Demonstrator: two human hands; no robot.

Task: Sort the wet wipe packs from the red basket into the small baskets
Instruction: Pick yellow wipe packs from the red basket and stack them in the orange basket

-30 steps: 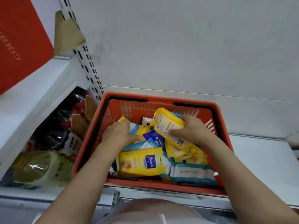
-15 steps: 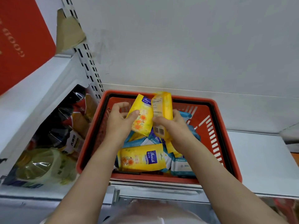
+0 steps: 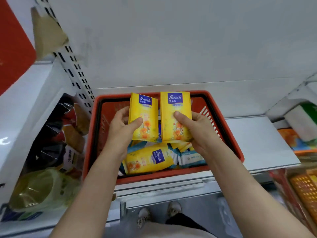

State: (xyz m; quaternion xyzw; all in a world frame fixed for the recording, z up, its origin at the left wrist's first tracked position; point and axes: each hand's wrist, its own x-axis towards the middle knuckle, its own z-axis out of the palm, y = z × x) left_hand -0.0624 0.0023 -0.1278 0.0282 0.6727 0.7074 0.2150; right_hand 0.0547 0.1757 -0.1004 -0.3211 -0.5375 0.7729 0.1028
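Note:
A red basket (image 3: 228, 143) sits on a white shelf right in front of me. My left hand (image 3: 120, 129) grips a yellow wet wipe pack (image 3: 145, 114) upright above the basket, thumb on its front. My right hand (image 3: 197, 127) holds a second yellow wet wipe pack (image 3: 175, 107) of the same kind beside it, label up. Inside the basket lie another yellow pack (image 3: 147, 160), a white and blue pack (image 3: 190, 158) and several more, partly hidden under my hands.
An orange small basket (image 3: 305, 191) shows at the lower right edge. Bagged goods and an oil bottle (image 3: 34, 191) fill the shelf on the left. White packs (image 3: 301, 121) stand on the right shelf. White shelf surface (image 3: 257, 140) lies right of the red basket.
Both hands have lifted out of the basket, each with a yellow pack. The packs were turned upright and now face me side by side.

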